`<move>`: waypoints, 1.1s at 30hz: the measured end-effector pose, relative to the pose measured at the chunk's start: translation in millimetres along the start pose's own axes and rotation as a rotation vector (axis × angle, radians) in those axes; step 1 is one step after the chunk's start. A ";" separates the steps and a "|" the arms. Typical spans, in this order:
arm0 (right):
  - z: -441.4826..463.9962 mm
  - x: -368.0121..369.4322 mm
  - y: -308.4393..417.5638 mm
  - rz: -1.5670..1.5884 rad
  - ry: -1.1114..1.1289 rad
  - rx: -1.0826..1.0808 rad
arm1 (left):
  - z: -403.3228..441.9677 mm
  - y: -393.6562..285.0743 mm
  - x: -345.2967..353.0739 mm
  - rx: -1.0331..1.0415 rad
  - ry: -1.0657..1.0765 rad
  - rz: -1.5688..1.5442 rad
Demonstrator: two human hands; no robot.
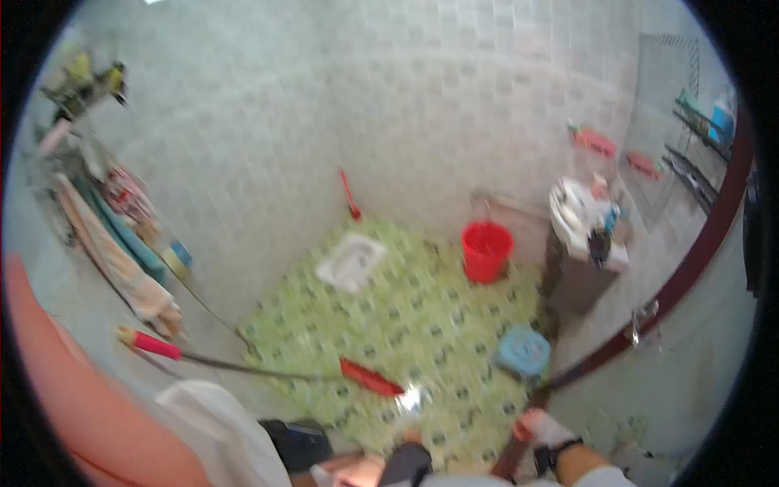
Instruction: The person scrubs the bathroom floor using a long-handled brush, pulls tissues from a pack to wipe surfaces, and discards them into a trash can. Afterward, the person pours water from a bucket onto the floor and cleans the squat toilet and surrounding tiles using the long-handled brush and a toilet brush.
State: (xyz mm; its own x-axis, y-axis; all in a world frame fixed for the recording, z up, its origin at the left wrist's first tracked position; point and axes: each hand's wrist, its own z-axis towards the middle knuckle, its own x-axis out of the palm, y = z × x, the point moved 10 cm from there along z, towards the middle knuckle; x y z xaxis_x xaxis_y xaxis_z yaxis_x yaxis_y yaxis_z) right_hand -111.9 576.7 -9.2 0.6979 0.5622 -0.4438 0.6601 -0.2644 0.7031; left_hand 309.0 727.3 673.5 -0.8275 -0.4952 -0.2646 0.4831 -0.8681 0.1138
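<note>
My left arm point(89, 390) rises large and blurred along the left edge, coming out of a white sleeve point(219, 426); its hand lies outside the view. Low on the right, my right hand point(540, 426) is beside the brown door frame point(510, 456), a dark band point(556, 456) around the wrist. Its fingers look curled, but blur hides what they hold, if anything. Nearest on the left is a long-handled tool with a pink grip point(158, 346), leaning with its red head point(371, 377) on the green patterned floor point(438, 341).
A white squat toilet point(351, 262) is set in the floor. A red brush point(350, 195) leans behind it. A red bucket point(487, 253) stands beside a cluttered washbasin point(578, 213). A blue stool point(523, 351) sits near the doorway. Towels point(114, 252) hang at left.
</note>
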 end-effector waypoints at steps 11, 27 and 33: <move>97.5 -94.4 1.6 0.703 -0.323 0.545 | -357.2 223.4 92.7 -1.768 -0.253 -0.166; 185.6 -156.8 122.4 0.568 -0.205 0.322 | -710.6 212.1 -30.2 -1.872 -1.171 0.147; 197.2 -186.4 217.4 0.415 -0.247 0.165 | -641.2 287.6 9.0 -1.695 -0.922 -0.133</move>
State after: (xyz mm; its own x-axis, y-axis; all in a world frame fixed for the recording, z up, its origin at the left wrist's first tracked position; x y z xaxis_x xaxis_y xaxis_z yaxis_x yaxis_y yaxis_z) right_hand -43.6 259.9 116.8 0.9422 0.1871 -0.2779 0.3348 -0.5578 0.7594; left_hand 624.0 494.7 89.9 -0.4753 -0.7933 0.3806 -0.3229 -0.2452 -0.9141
